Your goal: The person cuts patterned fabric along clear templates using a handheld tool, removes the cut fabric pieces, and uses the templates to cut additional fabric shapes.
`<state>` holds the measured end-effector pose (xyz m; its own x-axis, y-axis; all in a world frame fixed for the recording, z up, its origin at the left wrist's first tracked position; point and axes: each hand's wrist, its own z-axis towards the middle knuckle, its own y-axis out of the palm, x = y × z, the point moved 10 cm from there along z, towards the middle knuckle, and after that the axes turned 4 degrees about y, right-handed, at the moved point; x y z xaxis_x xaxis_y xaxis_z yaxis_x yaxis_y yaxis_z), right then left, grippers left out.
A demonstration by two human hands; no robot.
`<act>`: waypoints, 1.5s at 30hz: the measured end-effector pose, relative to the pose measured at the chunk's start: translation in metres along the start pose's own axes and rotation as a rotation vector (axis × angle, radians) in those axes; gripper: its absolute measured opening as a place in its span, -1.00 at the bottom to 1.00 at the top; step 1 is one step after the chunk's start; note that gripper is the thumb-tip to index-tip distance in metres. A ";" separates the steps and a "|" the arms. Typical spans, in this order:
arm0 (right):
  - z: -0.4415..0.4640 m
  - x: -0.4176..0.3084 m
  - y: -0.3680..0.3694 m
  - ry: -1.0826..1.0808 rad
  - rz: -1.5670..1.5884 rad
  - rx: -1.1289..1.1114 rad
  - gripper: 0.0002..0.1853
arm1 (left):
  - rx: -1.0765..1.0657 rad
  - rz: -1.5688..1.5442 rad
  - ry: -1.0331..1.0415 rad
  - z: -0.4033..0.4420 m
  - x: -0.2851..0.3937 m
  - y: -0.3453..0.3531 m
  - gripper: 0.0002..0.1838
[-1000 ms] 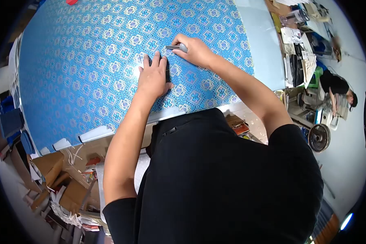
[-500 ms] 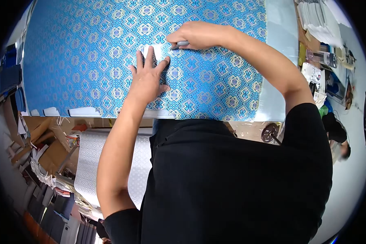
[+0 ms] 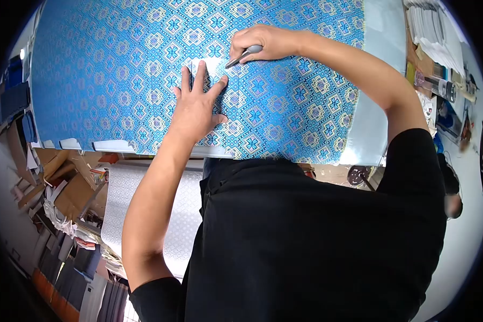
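A blue patterned fabric point(image 3: 118, 86) lies spread over the table top. On it my left hand point(image 3: 195, 111) rests flat with its fingers spread, pressing on a white card-like piece point(image 3: 213, 66) that partly shows beyond the fingertips. My right hand point(image 3: 264, 42) is closed around a slim pen-like tool point(image 3: 254, 49) with a grey rounded end. Its dark narrow tip points down and left, at the right edge of the white piece. Whether it is a pen or a knife cannot be made out.
The pale table edge point(image 3: 378, 80) shows at the right. White stacked sheets point(image 3: 426, 24) stand beyond it. Below the table's near edge hangs a light patterned roll point(image 3: 131, 204), with cardboard point(image 3: 72, 196) and clutter to its left. Another person point(image 3: 451, 185) is at the far right.
My right hand has turned slightly, so more of the tool shows and it slants more steeply. The left hand stays on the white piece. The whole view has shifted a little.
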<state>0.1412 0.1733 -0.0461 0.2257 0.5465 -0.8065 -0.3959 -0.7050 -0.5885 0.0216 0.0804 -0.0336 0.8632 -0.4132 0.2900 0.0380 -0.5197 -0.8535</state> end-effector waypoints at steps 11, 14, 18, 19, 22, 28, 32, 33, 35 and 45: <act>-0.046 -0.009 -0.005 0.492 0.109 0.579 -0.74 | -0.029 0.075 0.033 -0.002 0.004 -0.001 0.07; -0.063 -0.032 0.020 0.734 0.155 0.877 -0.75 | -0.007 0.078 0.080 -0.003 0.003 0.000 0.06; -0.070 -0.057 0.055 0.919 0.144 1.127 -0.77 | 0.018 0.071 0.119 -0.004 0.005 -0.003 0.07; -0.065 -0.062 0.059 0.926 0.125 1.139 -0.77 | 0.016 0.059 0.117 -0.004 0.004 -0.003 0.07; -0.061 -0.068 0.067 1.029 0.097 1.228 -0.75 | 0.008 0.025 0.151 -0.006 0.005 -0.004 0.07; -0.060 -0.078 0.068 1.123 0.022 1.343 -0.74 | -0.018 0.079 0.187 -0.006 0.003 0.000 0.04; -0.057 -0.081 0.068 1.144 -0.014 1.353 -0.73 | -0.007 0.131 0.205 -0.003 0.000 0.007 0.09; -0.056 -0.082 0.067 1.162 -0.042 1.345 -0.73 | -0.011 0.132 0.205 -0.003 0.000 0.006 0.10; -0.051 -0.082 0.066 1.177 -0.082 1.335 -0.74 | -0.016 0.131 0.211 -0.004 0.000 0.006 0.11; -0.038 -0.080 0.065 1.174 -0.271 1.426 -0.73 | -0.042 0.168 0.233 -0.002 0.000 0.010 0.15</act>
<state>0.1315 0.0668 -0.0219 0.5762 -0.4242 -0.6986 -0.4606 0.5376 -0.7063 0.0208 0.0741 -0.0413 0.7168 -0.6539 0.2420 -0.1206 -0.4581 -0.8807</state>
